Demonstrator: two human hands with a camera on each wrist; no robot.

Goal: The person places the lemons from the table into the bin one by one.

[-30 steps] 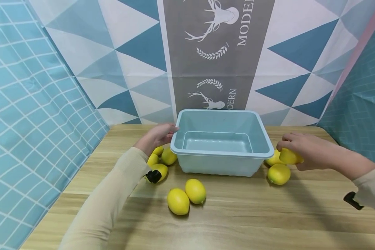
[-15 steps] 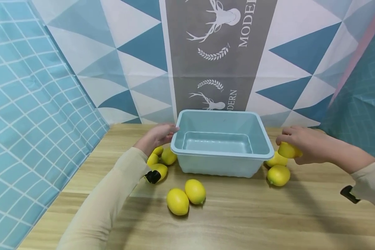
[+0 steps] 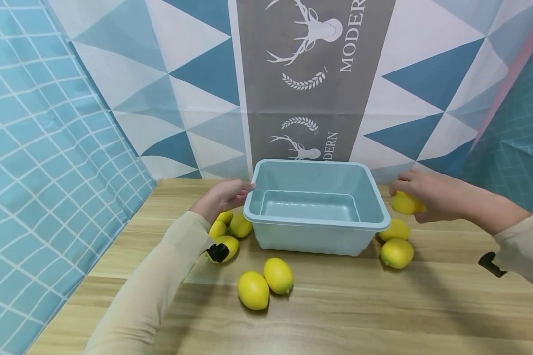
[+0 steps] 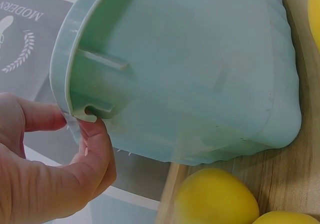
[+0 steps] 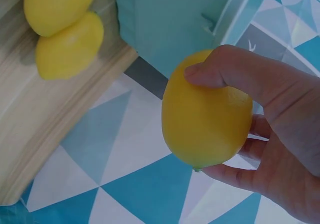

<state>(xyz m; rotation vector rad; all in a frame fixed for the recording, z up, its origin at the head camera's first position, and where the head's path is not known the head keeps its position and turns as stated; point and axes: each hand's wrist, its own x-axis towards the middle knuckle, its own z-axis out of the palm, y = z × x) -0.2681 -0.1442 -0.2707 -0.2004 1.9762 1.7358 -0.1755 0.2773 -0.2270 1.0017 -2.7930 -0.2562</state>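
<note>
As we look right of centre in the head view, the right hand (image 3: 439, 196) grips a lemon (image 3: 405, 203) between thumb and fingers, off the table (image 3: 382, 315), with two other lemons (image 3: 397, 253) below. Left of centre, we see the left hand (image 3: 224, 196) pinching the rim of a blue tub (image 3: 311, 239); more lemons (image 3: 241, 225) lie near it.

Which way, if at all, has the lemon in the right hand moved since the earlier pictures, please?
Yes: judged against the bin, the lemon in the right hand has moved upward in the head view, and slightly toward it.
</note>
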